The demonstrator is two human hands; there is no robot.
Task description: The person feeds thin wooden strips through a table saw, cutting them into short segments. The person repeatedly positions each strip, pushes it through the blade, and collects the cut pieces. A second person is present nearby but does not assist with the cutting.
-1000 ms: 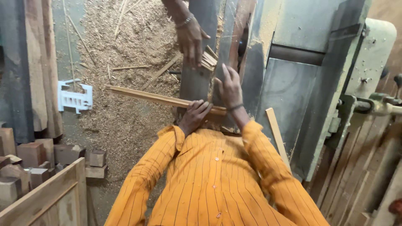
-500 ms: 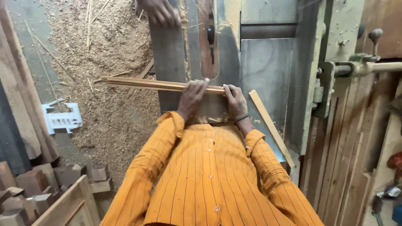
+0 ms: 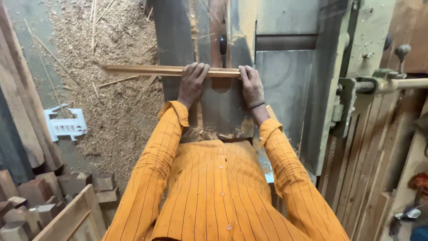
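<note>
Both hands down on the wood strip

Your left hand [image 3: 192, 82] and right hand [image 3: 250, 85] now press flat, fingers curled over the wood strip [image 3: 171, 70], which lies crosswise on the machine table [image 3: 285, 80]; the other person's hand beyond it is gone. Left of your grip, a white plastic piece [image 3: 66, 126] lies in sawdust [image 3: 116, 111]; no labels visible.

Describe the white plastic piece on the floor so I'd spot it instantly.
Start at the sawdust-covered floor left of the grey machine table. At the sawdust's left edge, near the leaning planks, lies the white plastic piece: flat, slotted, the only white thing among brown wood.
</note>
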